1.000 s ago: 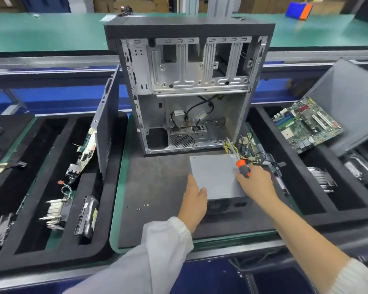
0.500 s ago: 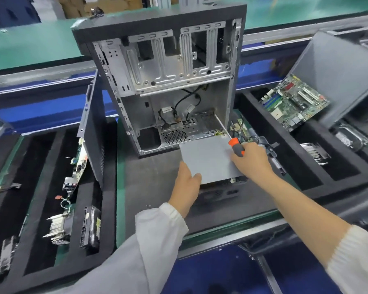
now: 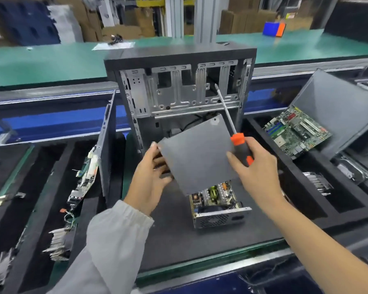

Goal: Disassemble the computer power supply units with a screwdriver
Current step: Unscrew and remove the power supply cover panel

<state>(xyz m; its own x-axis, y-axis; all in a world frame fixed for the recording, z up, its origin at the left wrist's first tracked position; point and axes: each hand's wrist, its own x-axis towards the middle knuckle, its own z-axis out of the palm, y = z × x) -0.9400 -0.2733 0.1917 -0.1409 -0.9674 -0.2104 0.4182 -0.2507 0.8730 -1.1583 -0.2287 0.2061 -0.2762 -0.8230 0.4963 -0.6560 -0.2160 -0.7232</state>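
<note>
Head view: grey cover [image 3: 197, 154] off power supply [image 3: 218, 205]

The lifted cover [image 3: 197, 155] hides the far part of the power supply unit [image 3: 217, 205] and the case's [image 3: 179, 85] lower bay. The left hand [image 3: 150, 177] fingers beneath it are hidden. At seven o'clock, tray [image 3: 36, 209] parts blur, and the frame edge cuts both forearms.

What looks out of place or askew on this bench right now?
The power supply cover is off and held tilted by the left hand and right hand, above the open power supply. That fits disassembly; nothing looks damaged.
</note>
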